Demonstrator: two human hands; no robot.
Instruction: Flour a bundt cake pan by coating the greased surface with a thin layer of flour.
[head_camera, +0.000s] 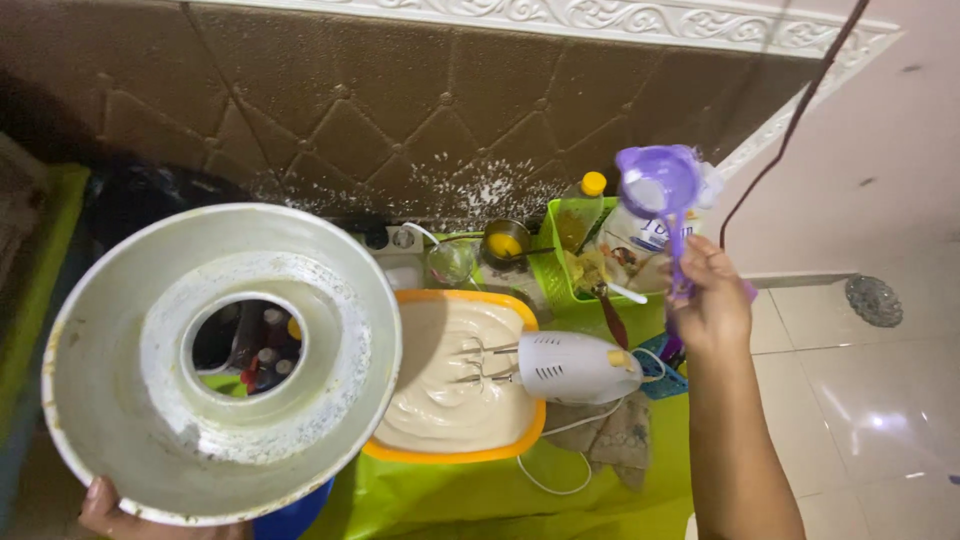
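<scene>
My left hand grips the bottom edge of a round metal tube cake pan, tilted up toward me so its greased, floured inside and open centre hole show. My right hand is raised at the right and shut on the handle of a purple measuring cup with some white powder in it. Between them, on the green cloth, sits an orange bowl of pale batter, with a white electric hand mixer resting on its right rim, beaters in the batter.
A green basket holds a yellow-capped oil bottle and a flour bag. Beside it stand a small metal cup with yolk and a clear glass. Brown quilted wall behind has white specks. Tiled floor and a drain lie right.
</scene>
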